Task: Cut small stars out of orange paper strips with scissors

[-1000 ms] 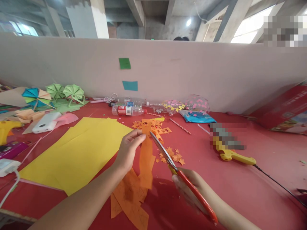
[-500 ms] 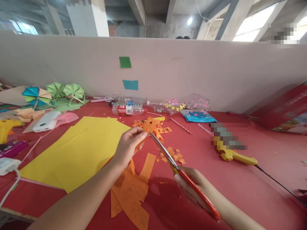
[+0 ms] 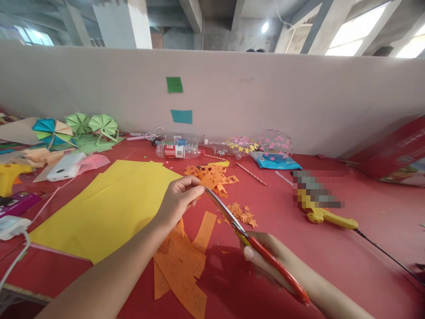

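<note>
My left hand (image 3: 179,199) pinches a small piece of orange paper (image 3: 207,181) between thumb and fingers. My right hand (image 3: 265,254) grips scissors (image 3: 277,264) with red and yellow handles. Their blades point away to the upper left, with the tips right by my left thumb; how far apart the blades are is hard to tell. Behind the held piece lies a heap of orange cut-offs (image 3: 229,179) with star-shaped holes. Small orange paper stars (image 3: 243,214) are piled beyond the blades. Larger orange sheets (image 3: 181,261) with faint drawn lines lie below my left wrist.
Yellow sheets (image 3: 109,199) cover the table left of centre. Plastic bottles (image 3: 186,152), a striped straw (image 3: 251,174) and a blue packet (image 3: 275,161) lie near the white partition (image 3: 215,88). A yellow glue gun (image 3: 332,218) with a cord is at right; folded paper umbrellas (image 3: 102,125) stand at left.
The orange piece in my left hand has tipped lower and lies flatter. The scissor tips have moved slightly left, closer to my left thumb.
</note>
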`<state>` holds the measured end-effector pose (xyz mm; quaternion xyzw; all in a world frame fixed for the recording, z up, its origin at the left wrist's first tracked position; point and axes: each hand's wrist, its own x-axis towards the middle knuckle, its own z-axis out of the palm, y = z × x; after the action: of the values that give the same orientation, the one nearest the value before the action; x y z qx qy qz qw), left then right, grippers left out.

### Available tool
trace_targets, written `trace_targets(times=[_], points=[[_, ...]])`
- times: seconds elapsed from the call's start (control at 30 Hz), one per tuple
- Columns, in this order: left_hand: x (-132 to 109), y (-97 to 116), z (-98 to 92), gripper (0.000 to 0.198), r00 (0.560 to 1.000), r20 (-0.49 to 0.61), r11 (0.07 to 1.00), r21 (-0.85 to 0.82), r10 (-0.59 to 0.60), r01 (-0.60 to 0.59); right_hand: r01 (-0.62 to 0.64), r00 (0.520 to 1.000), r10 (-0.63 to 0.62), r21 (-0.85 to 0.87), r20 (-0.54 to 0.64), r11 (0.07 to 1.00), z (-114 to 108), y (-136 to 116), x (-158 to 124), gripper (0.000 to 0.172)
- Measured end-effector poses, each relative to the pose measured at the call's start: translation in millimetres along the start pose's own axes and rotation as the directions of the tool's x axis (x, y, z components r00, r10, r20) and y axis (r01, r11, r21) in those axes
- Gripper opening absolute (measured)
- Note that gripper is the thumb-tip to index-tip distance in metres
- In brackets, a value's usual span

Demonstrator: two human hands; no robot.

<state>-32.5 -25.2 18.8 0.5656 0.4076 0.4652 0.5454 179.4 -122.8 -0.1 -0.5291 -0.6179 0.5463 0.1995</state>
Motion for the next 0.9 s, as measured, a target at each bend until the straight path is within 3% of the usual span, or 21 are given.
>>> trace_targets(times=[0.9], points=[[1.0, 1.2, -2.2, 0.016, 1.0, 0.015, 1.0, -0.008, 0.003, -0.003, -0.015, 1.0, 0.015, -0.021, 0.001, 1.0, -2.9, -1.2, -2.1, 0.061]])
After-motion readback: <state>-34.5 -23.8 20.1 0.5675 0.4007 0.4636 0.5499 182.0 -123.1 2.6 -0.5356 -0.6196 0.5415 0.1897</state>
